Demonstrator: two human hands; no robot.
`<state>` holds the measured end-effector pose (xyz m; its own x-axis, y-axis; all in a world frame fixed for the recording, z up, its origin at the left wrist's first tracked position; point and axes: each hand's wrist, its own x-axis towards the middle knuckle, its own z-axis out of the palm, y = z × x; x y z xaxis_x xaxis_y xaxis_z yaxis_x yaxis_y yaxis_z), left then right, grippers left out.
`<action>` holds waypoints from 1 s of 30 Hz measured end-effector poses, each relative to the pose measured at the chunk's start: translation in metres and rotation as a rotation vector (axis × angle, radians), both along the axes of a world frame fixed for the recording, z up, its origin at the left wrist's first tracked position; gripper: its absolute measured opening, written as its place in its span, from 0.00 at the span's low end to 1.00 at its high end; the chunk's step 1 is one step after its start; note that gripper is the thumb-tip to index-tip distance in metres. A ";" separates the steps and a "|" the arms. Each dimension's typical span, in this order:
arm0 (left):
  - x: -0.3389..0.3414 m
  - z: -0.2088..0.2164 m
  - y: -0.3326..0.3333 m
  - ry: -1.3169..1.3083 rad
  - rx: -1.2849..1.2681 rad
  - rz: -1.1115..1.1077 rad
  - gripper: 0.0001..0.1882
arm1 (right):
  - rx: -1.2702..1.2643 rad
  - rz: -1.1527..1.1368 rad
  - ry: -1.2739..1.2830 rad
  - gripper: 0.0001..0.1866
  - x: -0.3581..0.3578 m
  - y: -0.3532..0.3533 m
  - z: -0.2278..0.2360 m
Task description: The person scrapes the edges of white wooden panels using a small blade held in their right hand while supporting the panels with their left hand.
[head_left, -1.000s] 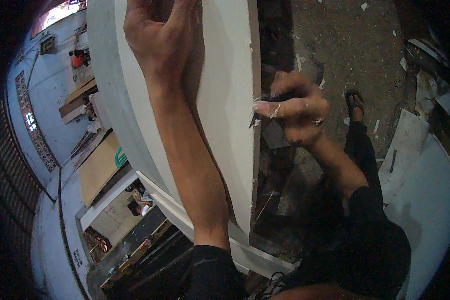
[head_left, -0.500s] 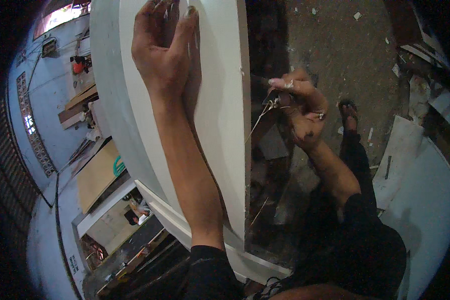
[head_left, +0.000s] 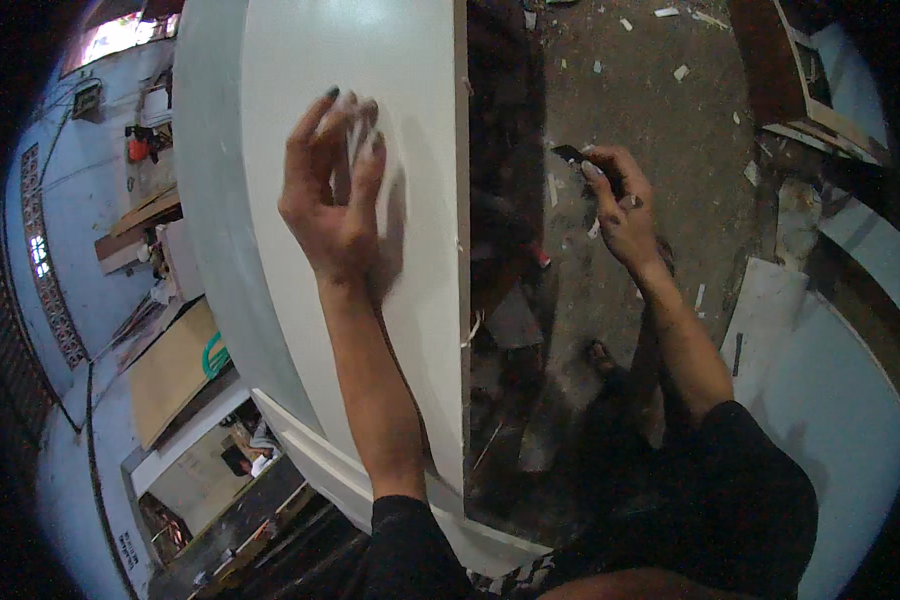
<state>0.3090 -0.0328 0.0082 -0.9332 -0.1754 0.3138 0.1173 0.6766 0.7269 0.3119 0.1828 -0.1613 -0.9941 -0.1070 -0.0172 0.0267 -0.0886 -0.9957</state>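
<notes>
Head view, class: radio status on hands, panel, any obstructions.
Left hand half-open over white panel, contact unclear. Right hand pinching small dark piece, off panel. Pale scraps on floor alongside.

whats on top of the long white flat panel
The bare left hand and forearm extend over the long white flat panel; whether they touch it is unclear. The surface directly behind them is covered, so anything there cannot be seen.

Long white panel (head_left: 432,220): smooth, laid broad face up, running lengthwise up the view; pale shred (head_left: 471,328) at straight right edge. Small dark flat blade (head_left: 568,153): pinched in fingertips of right hand (head_left: 630,222), pointing leftward, beyond that edge, apart from panel.
</notes>
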 end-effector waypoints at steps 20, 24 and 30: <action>0.080 0.008 0.093 -0.015 -0.258 0.446 0.24 | -0.435 0.071 -0.233 0.08 -0.050 -0.061 0.092; 0.081 0.007 0.092 -0.037 -0.340 0.428 0.22 | -0.325 0.021 0.027 0.13 -0.062 -0.071 0.089; 0.082 0.023 0.102 -0.015 -0.113 0.574 0.18 | -0.323 -0.005 -0.012 0.12 -0.062 -0.066 0.087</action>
<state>0.3907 0.0694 0.0313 -0.7030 -0.6207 0.3473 -0.3011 0.7020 0.6454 0.2500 0.1168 -0.0747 -0.9946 -0.1040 0.0055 0.0368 -0.4001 -0.9157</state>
